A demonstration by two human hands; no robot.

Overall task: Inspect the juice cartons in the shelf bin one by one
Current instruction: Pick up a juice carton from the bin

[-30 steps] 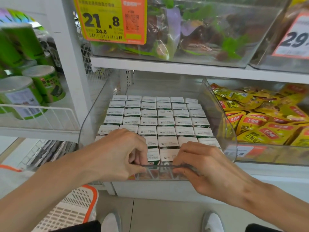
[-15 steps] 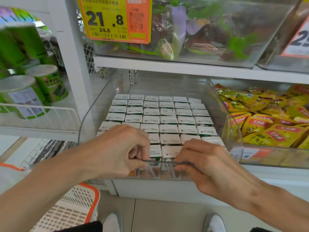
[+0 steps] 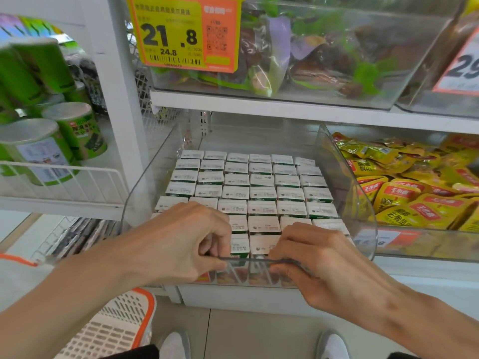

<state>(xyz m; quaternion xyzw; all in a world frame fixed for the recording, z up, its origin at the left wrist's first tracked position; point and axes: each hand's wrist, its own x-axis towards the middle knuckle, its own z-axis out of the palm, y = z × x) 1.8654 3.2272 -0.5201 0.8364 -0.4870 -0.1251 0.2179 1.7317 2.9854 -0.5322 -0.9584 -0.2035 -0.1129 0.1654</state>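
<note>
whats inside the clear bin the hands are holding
The clear bin holds juice cartons, packed upright in tight rows, white tops showing. The left hand and right hand, gripping the front lip, cover some front-row cartons; anything beneath the cartons is hidden.

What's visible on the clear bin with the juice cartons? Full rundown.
The clear bin looks like transparent plastic, with tall side walls that curve down to a low front lip. It sits on the white shelf, front toward the camera, beside yellow packets. Tight rows of juice cartons fill it, upright, white tops up. The left hand and right hand both grip the front lip, fingers curled over it.
</note>
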